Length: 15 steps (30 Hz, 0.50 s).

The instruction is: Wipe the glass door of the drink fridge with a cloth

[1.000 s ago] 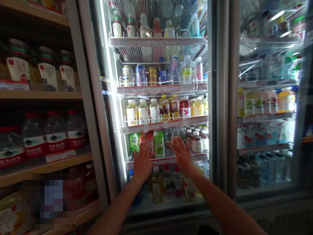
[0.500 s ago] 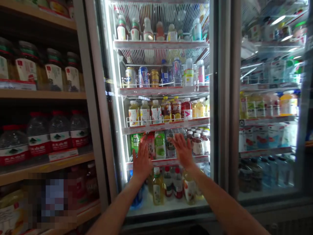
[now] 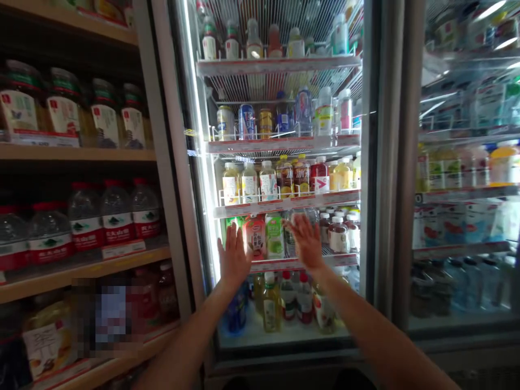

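Note:
Both my hands are raised before a lit drinks fridge, palms facing it. My left hand [image 3: 235,257] has its fingers stretched out and holds nothing; it overlaps a green drink pack beside a red drink carton [image 3: 255,237]. My right hand [image 3: 306,241], fingers spread, is empty too and partly covers clear bottles, just right of a green drink carton [image 3: 275,236]. Whether either hand touches the fridge glass, I cannot tell. Below the hands stand a yellow drink bottle [image 3: 271,306] and red-capped bottles [image 3: 296,298].
To the left, a wooden shelf unit [image 3: 81,153] holds dark-capped bottles and red-capped water bottles [image 3: 85,216]. A metal door frame [image 3: 400,162] separates the lit fridge from another one on the right. Cans [image 3: 246,121] and juice bottles fill the upper fridge shelves.
The view has shifted, so the fridge and shelves sit further right in the picture. My left hand is slightly more apart from the red carton, which shows more fully. Both hands stay raised.

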Available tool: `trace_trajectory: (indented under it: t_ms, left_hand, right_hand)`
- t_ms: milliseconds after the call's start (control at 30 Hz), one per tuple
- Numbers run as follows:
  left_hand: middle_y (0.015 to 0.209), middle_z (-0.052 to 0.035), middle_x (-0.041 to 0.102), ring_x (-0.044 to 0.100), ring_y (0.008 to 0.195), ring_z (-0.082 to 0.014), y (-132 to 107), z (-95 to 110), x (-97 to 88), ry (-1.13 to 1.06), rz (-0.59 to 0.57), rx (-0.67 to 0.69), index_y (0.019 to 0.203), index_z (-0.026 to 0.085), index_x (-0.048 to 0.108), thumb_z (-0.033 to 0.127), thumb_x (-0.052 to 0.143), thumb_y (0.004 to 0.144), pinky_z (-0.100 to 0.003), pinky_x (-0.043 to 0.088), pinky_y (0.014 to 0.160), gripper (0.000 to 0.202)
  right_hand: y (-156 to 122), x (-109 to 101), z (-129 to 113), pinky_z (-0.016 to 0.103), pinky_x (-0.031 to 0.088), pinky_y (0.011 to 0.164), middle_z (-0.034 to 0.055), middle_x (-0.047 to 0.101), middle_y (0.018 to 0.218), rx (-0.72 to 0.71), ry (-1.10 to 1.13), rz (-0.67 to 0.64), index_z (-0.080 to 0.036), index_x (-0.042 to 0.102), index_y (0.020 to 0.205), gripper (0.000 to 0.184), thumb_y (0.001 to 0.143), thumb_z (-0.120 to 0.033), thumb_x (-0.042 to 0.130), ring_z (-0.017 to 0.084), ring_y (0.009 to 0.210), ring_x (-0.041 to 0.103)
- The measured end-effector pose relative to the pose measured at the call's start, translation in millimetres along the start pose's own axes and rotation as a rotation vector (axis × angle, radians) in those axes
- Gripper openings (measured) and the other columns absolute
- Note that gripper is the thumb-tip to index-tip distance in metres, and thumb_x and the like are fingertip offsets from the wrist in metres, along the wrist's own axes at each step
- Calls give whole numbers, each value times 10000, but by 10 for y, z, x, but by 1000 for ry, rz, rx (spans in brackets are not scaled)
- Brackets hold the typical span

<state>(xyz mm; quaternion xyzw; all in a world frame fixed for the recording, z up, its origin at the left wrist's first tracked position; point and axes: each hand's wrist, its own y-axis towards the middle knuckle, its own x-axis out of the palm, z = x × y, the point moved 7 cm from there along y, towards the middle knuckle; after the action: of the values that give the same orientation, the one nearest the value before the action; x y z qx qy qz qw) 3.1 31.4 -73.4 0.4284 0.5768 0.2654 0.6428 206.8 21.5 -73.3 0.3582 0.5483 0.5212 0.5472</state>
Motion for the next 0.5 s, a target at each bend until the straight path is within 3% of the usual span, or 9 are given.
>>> trace_trajectory:
  t_ms: [100,167,233,400,433,500]
  left_hand:
    - [1490,-184,216,200,1389,-283,38,-45,11,-17,-42,-30,1368,38,328,198,430,786,-548,192,1102,612]
    - [1493,-177,214,190,1392,-280,49,-33,13,-30,-37,-51,1376,54,319,194,425,786,-551,188,1101,615]
    - [1491,-182,219,186,1393,-280,50,-14,13,-36,-19,-74,1378,53,315,191,418,791,-548,180,1104,612]
    - [1487,-194,223,189,1392,-281,49,-10,8,-35,-10,-70,1385,44,298,208,414,793,-546,172,1105,626]
    - [1486,-191,228,190,1392,-277,51,-16,4,-34,-13,-61,1387,49,297,215,413,795,-545,171,1106,625]
    - [1485,-185,233,192,1392,-270,52,-25,-2,-29,-24,-51,1386,49,303,225,406,803,-541,167,1108,618]
  right_hand:
    - [47,-197,823,559,252,1036,139,332,1463,362,-52,115,-199,451,1335,535,816,-87,382,291,1365,253]
    - [52,-281,1087,592,281,998,184,274,1478,528,-61,177,-150,422,1354,564,794,-88,382,337,1361,243]
    - [63,-269,974,586,283,1002,177,260,1486,505,-53,173,-157,400,1371,580,797,-80,368,337,1370,220]
    - [12,-3,-15,469,226,1092,41,375,1454,-79,2,-40,-295,395,1370,602,820,-52,375,220,1390,202]
    - [-15,7,-67,456,217,1100,26,394,1443,-146,4,-64,-309,399,1364,602,821,-50,380,207,1388,210]
    - [-35,-56,128,459,221,1096,28,405,1434,-127,-11,-67,-311,417,1352,583,831,-55,370,204,1379,231]
